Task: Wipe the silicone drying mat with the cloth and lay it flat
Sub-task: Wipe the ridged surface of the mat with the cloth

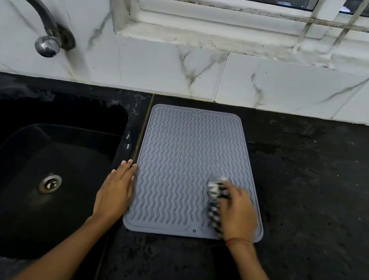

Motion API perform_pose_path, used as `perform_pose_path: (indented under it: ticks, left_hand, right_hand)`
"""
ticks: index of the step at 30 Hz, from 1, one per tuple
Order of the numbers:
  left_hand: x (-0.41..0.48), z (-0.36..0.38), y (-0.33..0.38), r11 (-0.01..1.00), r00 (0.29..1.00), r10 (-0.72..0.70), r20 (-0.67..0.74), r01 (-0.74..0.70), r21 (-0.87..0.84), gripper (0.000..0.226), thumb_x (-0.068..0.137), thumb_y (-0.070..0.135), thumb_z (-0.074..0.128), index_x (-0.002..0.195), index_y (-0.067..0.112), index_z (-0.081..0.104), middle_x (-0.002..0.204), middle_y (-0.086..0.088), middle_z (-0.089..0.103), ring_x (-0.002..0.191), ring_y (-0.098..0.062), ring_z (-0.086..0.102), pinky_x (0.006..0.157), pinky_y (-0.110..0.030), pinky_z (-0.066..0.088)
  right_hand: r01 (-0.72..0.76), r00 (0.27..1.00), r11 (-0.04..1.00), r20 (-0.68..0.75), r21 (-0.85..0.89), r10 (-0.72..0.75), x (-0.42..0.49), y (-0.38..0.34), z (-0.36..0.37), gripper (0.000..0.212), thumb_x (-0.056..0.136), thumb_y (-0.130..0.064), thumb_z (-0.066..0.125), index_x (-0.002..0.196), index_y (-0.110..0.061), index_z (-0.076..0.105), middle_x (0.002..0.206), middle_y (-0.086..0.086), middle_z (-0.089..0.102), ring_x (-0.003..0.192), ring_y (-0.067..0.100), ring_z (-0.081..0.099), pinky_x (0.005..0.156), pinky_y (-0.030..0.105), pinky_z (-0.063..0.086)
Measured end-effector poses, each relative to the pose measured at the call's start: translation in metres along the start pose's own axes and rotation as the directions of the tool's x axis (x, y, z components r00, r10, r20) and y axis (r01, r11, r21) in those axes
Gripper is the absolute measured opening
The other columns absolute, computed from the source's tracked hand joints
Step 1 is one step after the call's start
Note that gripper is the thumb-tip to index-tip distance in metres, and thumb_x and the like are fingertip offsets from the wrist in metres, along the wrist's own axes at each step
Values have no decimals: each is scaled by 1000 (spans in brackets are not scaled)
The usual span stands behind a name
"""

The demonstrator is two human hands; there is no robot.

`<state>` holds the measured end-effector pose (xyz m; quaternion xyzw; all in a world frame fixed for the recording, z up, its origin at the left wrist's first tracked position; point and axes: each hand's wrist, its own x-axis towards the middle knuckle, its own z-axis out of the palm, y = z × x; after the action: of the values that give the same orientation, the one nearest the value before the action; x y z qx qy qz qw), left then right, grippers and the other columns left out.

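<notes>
A grey silicone drying mat [182, 159] with wavy ridges lies flat on the black counter, just right of the sink. My right hand [237, 212] rests on the mat's near right part, shut on a bunched black-and-white cloth [214, 201] that presses on the mat; both are motion-blurred. My left hand [116, 192] lies flat with fingers together along the mat's left edge, its fingertips touching that edge.
A black sink [35, 163] with a metal drain [50, 183] fills the left side. A curved metal tap [48, 26] comes out of the white marble-tiled wall. The black counter [315, 198] stretches to the right. A window sill [219, 40] runs above the tiles.
</notes>
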<state>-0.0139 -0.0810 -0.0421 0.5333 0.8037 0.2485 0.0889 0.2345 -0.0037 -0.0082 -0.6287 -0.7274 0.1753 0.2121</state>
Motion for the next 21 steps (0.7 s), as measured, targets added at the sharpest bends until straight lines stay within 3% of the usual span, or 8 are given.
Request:
perform_pose_path:
  ticks: [2,4,9,12,14,16,18,21]
  left_hand:
    - [0,1,3,1000,1000,-11,-16,11,6,39,96,16,33,135,10,37,148,-9,35,139,-20,25,116,-37,19]
    - [0,1,4,1000,1000,-21,-23,21,6,39,96,16,33,134,10,38,147,-9,35,139,-20,26,116,-37,19]
    - [1,-1,4,1000,1000,-9,-13,9,-18,40,95,14,35,135,10,37,148,-8,34,140,-19,25,116,-36,18]
    - [-1,-3,0,998,1000,11,6,-11,-68,42,94,12,38,136,13,35,150,-5,31,140,-16,22,116,-34,16]
    - [-1,-3,-3,999,999,32,9,-32,-34,43,93,12,39,136,12,35,149,-7,33,140,-18,24,116,-35,17]
    - [0,-2,-3,1000,1000,24,-2,-24,-13,41,94,15,37,135,10,37,147,-9,35,139,-20,27,115,-37,20]
    - [0,-2,0,1000,1000,0,-11,0,-13,40,95,18,35,134,11,38,147,-9,36,139,-20,27,115,-37,21]
    - [1,0,2,1000,1000,0,-19,0,3,39,95,19,35,134,11,39,147,-9,37,138,-20,28,115,-37,21]
  right_hand:
    - [-125,987,992,-99,17,126,7,6,-7,43,89,-13,51,131,-21,48,124,10,54,96,30,60,77,36,47]
    - [-83,992,997,-90,1,83,-5,-17,8,45,89,-16,54,133,-19,45,124,11,53,91,28,61,77,37,50]
    - [240,969,965,30,108,-245,-45,-108,67,51,76,-16,70,125,-23,55,128,10,56,71,22,67,67,32,59]
    - [397,870,893,223,212,-440,-61,-124,71,51,85,-12,52,134,-20,44,144,9,42,97,34,64,87,41,53]
    - [451,849,874,216,182,-483,-50,-102,58,49,86,-12,50,134,-20,45,136,8,51,98,34,64,83,41,54]
    - [418,875,905,235,75,-423,-29,-70,43,49,88,-13,50,135,-23,44,127,7,56,100,31,62,83,39,52]
    - [313,940,950,140,14,-312,-8,-48,33,46,86,-10,56,130,-21,51,118,8,62,92,29,64,76,37,52]
    - [211,975,976,66,46,-213,-2,-64,41,41,82,-8,62,121,-16,59,113,12,63,77,30,66,64,37,55]
